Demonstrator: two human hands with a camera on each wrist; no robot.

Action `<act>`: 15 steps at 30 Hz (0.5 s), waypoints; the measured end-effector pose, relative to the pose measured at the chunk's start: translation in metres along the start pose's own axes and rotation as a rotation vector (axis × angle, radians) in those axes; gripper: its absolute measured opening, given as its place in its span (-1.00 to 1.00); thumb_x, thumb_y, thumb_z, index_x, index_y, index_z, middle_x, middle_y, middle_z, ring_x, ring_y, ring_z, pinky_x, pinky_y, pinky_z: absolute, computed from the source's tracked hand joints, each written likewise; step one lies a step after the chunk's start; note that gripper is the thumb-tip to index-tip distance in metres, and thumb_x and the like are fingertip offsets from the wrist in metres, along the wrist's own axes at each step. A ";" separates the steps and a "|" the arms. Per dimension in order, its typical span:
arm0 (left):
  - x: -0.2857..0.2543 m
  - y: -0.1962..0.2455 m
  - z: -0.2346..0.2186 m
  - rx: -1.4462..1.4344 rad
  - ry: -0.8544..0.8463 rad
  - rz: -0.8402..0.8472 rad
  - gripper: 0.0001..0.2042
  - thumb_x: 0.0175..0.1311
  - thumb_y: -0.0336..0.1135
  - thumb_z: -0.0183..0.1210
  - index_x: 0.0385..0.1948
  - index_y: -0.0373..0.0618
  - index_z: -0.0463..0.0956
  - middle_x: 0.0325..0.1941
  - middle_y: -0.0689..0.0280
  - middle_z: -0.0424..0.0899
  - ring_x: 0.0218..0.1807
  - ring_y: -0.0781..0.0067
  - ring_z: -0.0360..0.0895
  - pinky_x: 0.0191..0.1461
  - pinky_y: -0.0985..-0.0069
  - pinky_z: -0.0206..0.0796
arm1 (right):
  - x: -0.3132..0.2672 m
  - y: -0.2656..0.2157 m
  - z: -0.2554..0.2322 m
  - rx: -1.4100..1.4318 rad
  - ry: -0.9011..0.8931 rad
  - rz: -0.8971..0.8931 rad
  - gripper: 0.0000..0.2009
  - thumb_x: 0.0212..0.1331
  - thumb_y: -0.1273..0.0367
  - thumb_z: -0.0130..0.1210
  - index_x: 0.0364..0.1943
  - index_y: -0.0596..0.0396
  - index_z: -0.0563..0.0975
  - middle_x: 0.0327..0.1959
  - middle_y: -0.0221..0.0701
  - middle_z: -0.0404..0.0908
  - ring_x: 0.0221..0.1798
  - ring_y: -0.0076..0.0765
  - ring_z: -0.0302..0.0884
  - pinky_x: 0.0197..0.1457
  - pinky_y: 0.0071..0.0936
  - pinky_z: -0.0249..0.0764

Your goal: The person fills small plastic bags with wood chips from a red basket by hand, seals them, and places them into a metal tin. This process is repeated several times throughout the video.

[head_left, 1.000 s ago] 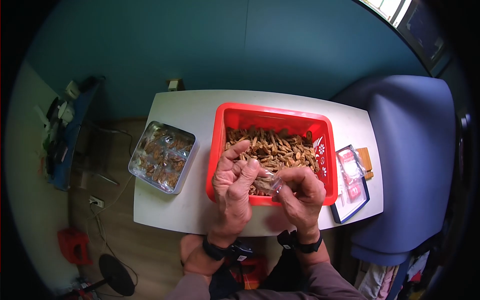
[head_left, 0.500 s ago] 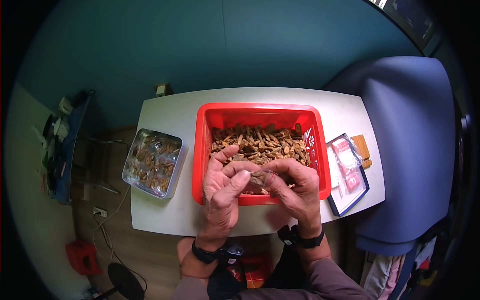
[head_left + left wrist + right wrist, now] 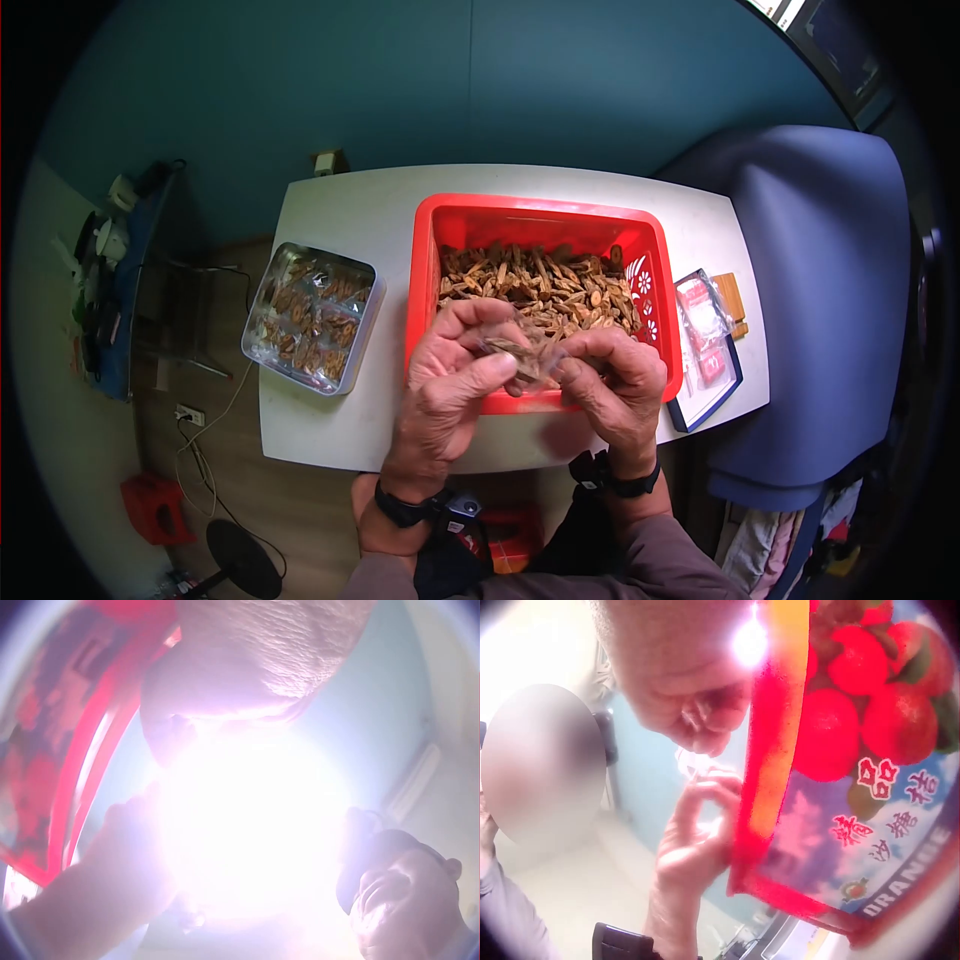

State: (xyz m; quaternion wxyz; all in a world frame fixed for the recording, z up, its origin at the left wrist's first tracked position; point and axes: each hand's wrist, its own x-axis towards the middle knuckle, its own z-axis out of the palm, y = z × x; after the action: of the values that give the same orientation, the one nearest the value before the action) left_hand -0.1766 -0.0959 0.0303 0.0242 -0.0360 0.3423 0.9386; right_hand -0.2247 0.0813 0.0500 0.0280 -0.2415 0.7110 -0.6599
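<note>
A small clear zip bag point(image 3: 527, 362) with brown dried slices inside sits between both hands, over the near side of a red plastic basket point(image 3: 540, 206). My left hand point(image 3: 437, 395) holds its left part between thumb and fingers. At the bag's right end, the thumb and forefinger of my right hand point(image 3: 622, 392) pinch the plastic. Loose brown dried slices point(image 3: 545, 280) cover the basket's bottom. Glare washes out the bag in the left wrist view, while the right wrist view shows the right hand point(image 3: 682, 682) beside the basket's printed side point(image 3: 829, 817).
Left on the white table point(image 3: 400, 195) stands a metal tin point(image 3: 362, 345) of similar filled bags. A dark-edged tray point(image 3: 715, 400) with red-and-white packets point(image 3: 708, 340) lies to the right, beside a wooden piece point(image 3: 733, 300). A blue-covered piece of furniture point(image 3: 820, 320) borders the table's right side.
The left fingers have closed in over the bag, and the slices in it now show spread more toward the left hand. Both hands stay over the basket's near edge. The head view shifted slightly.
</note>
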 end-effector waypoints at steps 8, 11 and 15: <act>-0.007 0.035 -0.020 0.016 0.179 0.286 -0.55 0.18 -0.54 0.24 0.14 -0.24 0.37 -0.17 0.21 0.61 -0.23 0.47 0.60 -0.08 0.55 0.53 | -0.009 -0.012 -0.011 -0.243 0.061 -0.190 -0.89 0.05 0.62 0.30 -0.33 0.23 0.64 -0.55 -0.39 0.62 -0.55 -0.53 0.54 -0.45 -0.58 0.40; -0.006 0.038 -0.028 -0.045 0.171 0.297 -0.54 0.18 -0.56 0.23 0.14 -0.24 0.37 -0.16 0.21 0.60 -0.23 0.48 0.60 -0.11 0.58 0.53 | -0.017 -0.020 -0.017 -0.333 0.045 -0.168 -0.87 0.00 0.62 0.32 -0.36 0.21 0.63 -0.53 -0.35 0.63 -0.54 -0.46 0.55 -0.46 -0.56 0.40; -0.004 0.037 -0.029 -0.108 0.149 0.269 -0.58 0.21 -0.58 0.21 0.13 -0.23 0.37 -0.13 0.20 0.62 -0.19 0.45 0.62 -0.09 0.54 0.56 | -0.012 -0.044 -0.028 -0.586 -0.108 -0.152 -0.89 0.04 0.57 0.31 -0.34 0.18 0.63 -0.47 -0.30 0.66 -0.47 -0.29 0.63 -0.42 -0.47 0.47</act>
State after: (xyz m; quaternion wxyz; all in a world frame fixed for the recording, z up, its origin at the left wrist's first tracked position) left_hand -0.1734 -0.1428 0.0324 -0.1294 -0.0607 0.2940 0.9451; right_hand -0.2106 0.1114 0.0920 -0.0545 -0.3264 0.8485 -0.4130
